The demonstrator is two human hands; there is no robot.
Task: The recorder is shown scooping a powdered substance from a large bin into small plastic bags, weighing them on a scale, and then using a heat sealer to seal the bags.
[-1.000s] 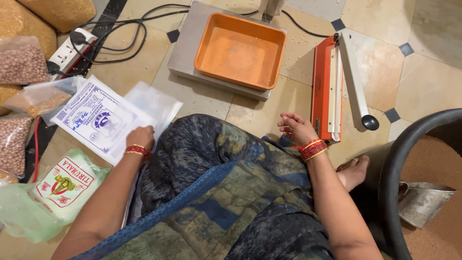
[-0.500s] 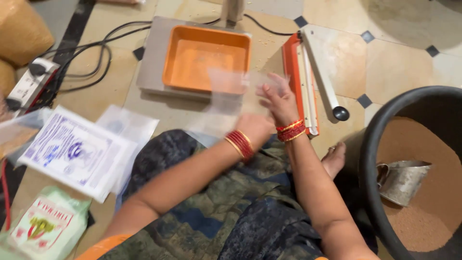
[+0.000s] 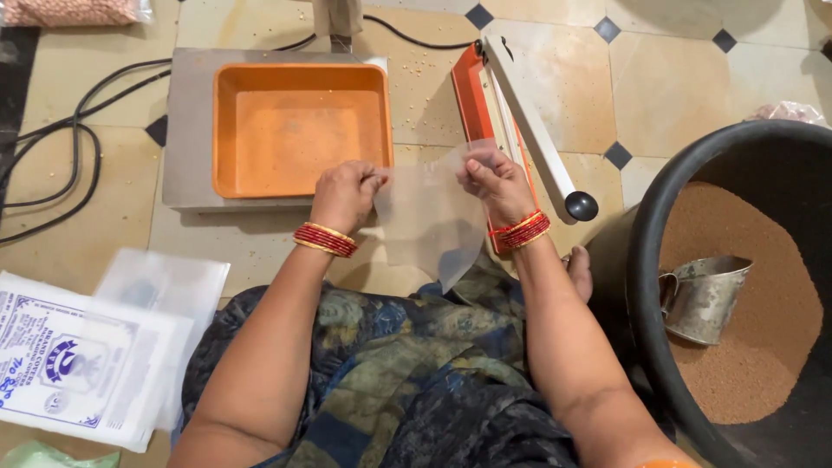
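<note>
Two hands at work: both held one clear plastic bag (image 3: 431, 217) above the tiled floor (image 3: 676, 78), in front of the person's lap.
Black tub (image 3: 646, 260): the largest vessel, at the person's right, filled with fine brown grain (image 3: 763, 347); a metal scoop (image 3: 702, 295) lay tilted in the grain against the near wall.
Weighing scale (image 3: 186, 130): a grey platform carrying an orange tray (image 3: 299, 130), which held only a thin dusting.
Heat sealer (image 3: 520, 121): orange base, pale arm raised, black knob toward the person.
Stack of bags (image 3: 87, 364): printed and clear, flat on the floor at the left.
Clear plastic bag: hung with its long axis running from the hands down toward the lap, top edge stretched between both hands, lower corner pointing at the knees.
Left hand (image 3: 345, 195): closed, pinching the bag's upper left corner.
Right hand (image 3: 494, 178): closed, pinching the upper right corner, just beside the sealer.
</note>
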